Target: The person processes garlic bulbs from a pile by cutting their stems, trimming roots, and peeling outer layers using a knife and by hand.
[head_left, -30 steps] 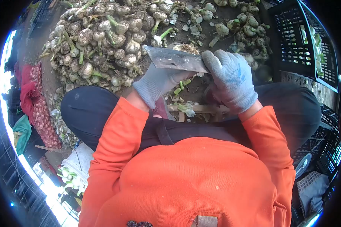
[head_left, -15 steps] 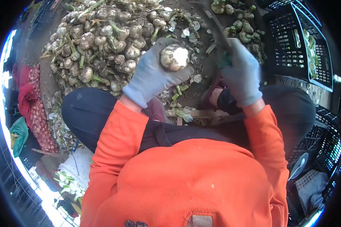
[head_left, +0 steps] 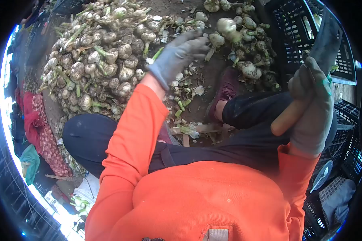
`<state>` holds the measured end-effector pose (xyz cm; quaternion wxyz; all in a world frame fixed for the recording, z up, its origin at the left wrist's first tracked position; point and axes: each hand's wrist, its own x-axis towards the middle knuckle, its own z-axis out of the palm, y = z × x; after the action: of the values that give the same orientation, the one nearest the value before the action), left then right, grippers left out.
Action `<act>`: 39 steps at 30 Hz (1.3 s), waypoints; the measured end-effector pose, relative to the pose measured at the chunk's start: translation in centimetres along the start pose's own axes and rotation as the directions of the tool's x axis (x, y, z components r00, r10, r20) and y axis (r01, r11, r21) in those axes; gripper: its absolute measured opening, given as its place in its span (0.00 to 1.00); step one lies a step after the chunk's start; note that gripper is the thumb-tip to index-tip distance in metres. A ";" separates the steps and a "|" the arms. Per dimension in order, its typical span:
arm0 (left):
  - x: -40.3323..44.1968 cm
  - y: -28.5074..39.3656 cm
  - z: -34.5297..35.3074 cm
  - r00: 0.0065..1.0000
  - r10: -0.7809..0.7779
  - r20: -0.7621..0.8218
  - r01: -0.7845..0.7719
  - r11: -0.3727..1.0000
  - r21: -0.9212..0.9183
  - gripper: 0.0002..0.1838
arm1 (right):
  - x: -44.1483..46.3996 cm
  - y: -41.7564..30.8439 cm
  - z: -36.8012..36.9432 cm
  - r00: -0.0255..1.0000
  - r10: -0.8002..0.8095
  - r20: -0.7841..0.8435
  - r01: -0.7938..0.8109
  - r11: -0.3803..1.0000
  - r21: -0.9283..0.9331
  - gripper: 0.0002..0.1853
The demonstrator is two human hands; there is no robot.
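My left hand (head_left: pixel 179 56), in a grey-blue work glove, is empty with its fingers stretched out. It is over the scraps between the two heaps of garlic. Up and to its right, a pale garlic bulb (head_left: pixel 227 26) is blurred by motion above the smaller garlic heap (head_left: pixel 249 70). My gloved right hand (head_left: pixel 311 100) grips a broad-bladed knife (head_left: pixel 328 42) at the right, close to a black crate. The knife's wooden handle end sticks out below the fist, and its blade points up. The large garlic heap (head_left: pixel 96 60), soil-stained with cut stems, lies to the left.
A black plastic crate (head_left: pixel 289 34) stands at the upper right, with more crates (head_left: pixel 348 140) below it. Trimmed stems and skins (head_left: pixel 183 105) litter the ground by my shoe (head_left: pixel 225 90). A red net sack of bulbs (head_left: pixel 52 148) lies at the left.
My left hand has let go of the garlic bulb, which has moved up and right toward the smaller heap. My right hand has swung right with the knife.
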<state>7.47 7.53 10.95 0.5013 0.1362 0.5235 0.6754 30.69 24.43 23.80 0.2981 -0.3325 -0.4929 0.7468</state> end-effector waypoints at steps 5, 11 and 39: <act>1.6 -3.0 -10.5 0.838 0.136 -0.528 0.516 0.116 0.849 0.34 | 0.0 0.3 -0.7 0.994 0.059 0.088 -0.065 0.995 0.071 0.22; 2.2 -8.1 -13.6 0.826 0.099 -0.555 0.554 -0.319 0.769 0.26 | 0.0 0.0 1.6 0.985 0.134 -0.112 -0.153 0.970 -0.188 0.23; -13.9 6.7 0.0 0.853 0.480 -0.207 -0.091 0.527 0.845 0.16 | -2.6 10.5 7.2 0.794 0.131 0.594 0.554 0.248 -0.795 0.12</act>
<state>10.30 -3.58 21.31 0.1374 0.2884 0.8355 0.4470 25.34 14.99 16.63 -0.0131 -0.1369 -0.9413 0.3082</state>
